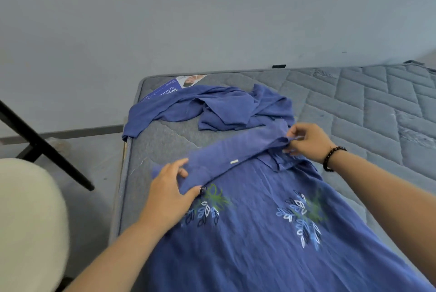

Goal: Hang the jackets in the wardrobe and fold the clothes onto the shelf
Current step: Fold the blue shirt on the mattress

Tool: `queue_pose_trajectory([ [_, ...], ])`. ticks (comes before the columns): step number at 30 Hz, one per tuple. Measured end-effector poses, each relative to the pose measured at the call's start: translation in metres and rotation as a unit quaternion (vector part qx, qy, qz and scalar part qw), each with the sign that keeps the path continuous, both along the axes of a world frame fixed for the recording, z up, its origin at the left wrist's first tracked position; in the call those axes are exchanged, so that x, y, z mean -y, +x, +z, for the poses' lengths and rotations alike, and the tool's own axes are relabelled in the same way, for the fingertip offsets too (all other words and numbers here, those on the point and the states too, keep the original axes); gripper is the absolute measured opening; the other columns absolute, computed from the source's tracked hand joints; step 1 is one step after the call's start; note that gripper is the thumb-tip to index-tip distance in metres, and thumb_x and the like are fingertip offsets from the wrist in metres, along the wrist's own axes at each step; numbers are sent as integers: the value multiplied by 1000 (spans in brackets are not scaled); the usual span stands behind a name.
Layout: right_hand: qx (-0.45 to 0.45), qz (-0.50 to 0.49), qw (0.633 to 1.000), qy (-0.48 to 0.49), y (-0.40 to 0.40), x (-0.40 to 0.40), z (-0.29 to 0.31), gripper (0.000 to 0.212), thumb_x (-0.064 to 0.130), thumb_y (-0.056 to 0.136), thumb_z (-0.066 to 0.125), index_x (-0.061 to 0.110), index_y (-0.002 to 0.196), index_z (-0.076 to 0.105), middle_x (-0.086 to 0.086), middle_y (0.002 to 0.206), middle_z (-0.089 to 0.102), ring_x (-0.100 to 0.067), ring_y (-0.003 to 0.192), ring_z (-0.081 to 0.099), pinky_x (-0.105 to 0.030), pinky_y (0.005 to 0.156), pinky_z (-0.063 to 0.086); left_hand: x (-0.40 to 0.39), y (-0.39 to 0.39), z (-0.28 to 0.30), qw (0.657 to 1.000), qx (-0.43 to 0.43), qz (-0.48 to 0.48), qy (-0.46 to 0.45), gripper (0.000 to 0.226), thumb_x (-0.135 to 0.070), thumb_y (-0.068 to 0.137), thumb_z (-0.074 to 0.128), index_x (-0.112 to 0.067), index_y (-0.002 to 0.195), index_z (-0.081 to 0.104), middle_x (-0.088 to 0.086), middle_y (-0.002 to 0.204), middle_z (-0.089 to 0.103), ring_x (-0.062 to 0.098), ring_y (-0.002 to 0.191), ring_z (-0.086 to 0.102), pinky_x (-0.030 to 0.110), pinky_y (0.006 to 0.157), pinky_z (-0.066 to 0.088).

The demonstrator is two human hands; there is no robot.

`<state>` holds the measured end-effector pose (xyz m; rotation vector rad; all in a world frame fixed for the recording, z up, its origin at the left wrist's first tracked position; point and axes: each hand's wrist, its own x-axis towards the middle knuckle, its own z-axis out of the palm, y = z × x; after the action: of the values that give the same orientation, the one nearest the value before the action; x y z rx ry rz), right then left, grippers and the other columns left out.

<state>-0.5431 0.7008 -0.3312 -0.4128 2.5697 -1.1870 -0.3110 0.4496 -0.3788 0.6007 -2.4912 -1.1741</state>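
A bare quilted mattress [354, 103] carries everything, its left edge running beside the floor and its far edge against the wall. Along that left edge, reaching toward the near end, lies the blue embroidered garment [247, 232], spread flat with leaf motifs facing up. Beyond it, near the far left corner, a second plain blue garment [224, 107] sits in a loose heap, one part trailing over the left edge.

The step in hand looks like folding: a sleeve [236, 157] of the embroidered garment is laid crosswise over its upper part. The left hand [172, 188] holds the sleeve's cuff end, thumb under and fingers over the cloth. The right hand [306, 140], with a bead bracelet [332, 158] on its wrist, pinches the fabric at the shoulder end, near the collar.

The next move probably calls for flattening this sleeve against the body, then bringing the other side in before folding lengthwise. The thin cloth will likely wrinkle and slide, so both hands should keep tension.
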Motion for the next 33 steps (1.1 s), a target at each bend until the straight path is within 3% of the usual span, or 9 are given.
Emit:
queue_pose_trajectory([
  [5, 63, -27, 997, -47, 54, -64, -18, 30, -15, 85, 53, 7, 66, 60, -5, 57, 62, -4, 49, 61, -16, 51, 51, -59, 63, 5, 998, 34, -30, 51, 43, -38, 60, 88, -39, 96, 64, -12, 79, 65, -5, 57, 52, 7, 60, 41],
  [8, 35, -34, 998, -32, 87, -106, -27, 32, -14, 82, 56, 9, 62, 66, -2, 56, 60, -7, 52, 53, -15, 56, 47, -86, 102, -5, 996, 54, -60, 44, 44, -44, 64, 84, -52, 96, 55, -26, 89, 64, -10, 84, 59, 10, 73, 46],
  [10, 21, -50, 998, -23, 110, -131, -32, 31, -11, 79, 59, 12, 62, 68, -4, 62, 64, -6, 57, 55, -14, 60, 46, -101, 124, -8, 993, 59, -95, -47, 38, -49, 74, 75, -52, 105, 52, -35, 96, 58, -9, 92, 59, 9, 73, 45],
  [14, 3, -81, 997, -12, 157, -174, -49, 30, -8, 79, 62, 17, 64, 70, -5, 75, 71, -18, 73, 63, -27, 74, 49, -121, 158, -11, 946, -65, -182, -260, 35, -51, 97, 35, -28, 110, 58, -15, 92, 69, 6, 61, 63, 21, 43, 45],
  [18, -10, -102, 995, -20, 201, -203, -58, 28, -8, 79, 63, 17, 68, 69, 0, 82, 70, -20, 72, 62, -34, 74, 49, -136, 186, -21, 866, -123, -248, -417, 17, -24, 77, 63, -25, 92, 55, -6, 74, 57, 16, 41, 49, 26, 32, 34],
  [22, -57, -112, 991, -40, 233, -218, -53, 32, -12, 74, 65, 18, 65, 67, 3, 85, 68, -9, 77, 62, -15, 73, 49, -157, 209, -27, 804, -146, -315, -482, 16, -9, 71, 59, -23, 65, 58, -4, 63, 47, 15, 36, 36, 27, 32, 24],
  [25, -66, -108, 992, -22, 253, -231, -50, 31, -12, 73, 64, 17, 62, 67, 2, 86, 67, -11, 78, 63, -15, 74, 50, -171, 220, -29, 771, -110, -363, -511, 17, -7, 67, 59, -23, 64, 56, -5, 63, 48, 14, 34, 31, 25, 35, 19],
  [30, -41, -122, 991, 33, 267, -242, -49, 25, 2, 75, 66, 15, 54, 67, 4, 70, 69, -12, 68, 63, -22, 66, 46, -177, 222, -30, 744, -33, -410, -526, 24, -21, 53, 72, -25, 56, 48, -6, 58, 40, 15, 30, 29, 22, 38, 13],
  [33, -68, -178, 982, 5, 257, -232, -36, 10, 9, 77, 68, 11, 68, 65, -2, 72, 66, -18, 69, 60, -20, 60, 42, -179, 222, -25, 769, -37, -400, -497, 27, -40, 70, 67, -27, 56, 49, -7, 56, 43, 16, 33, 35, 21, 36, 18],
])
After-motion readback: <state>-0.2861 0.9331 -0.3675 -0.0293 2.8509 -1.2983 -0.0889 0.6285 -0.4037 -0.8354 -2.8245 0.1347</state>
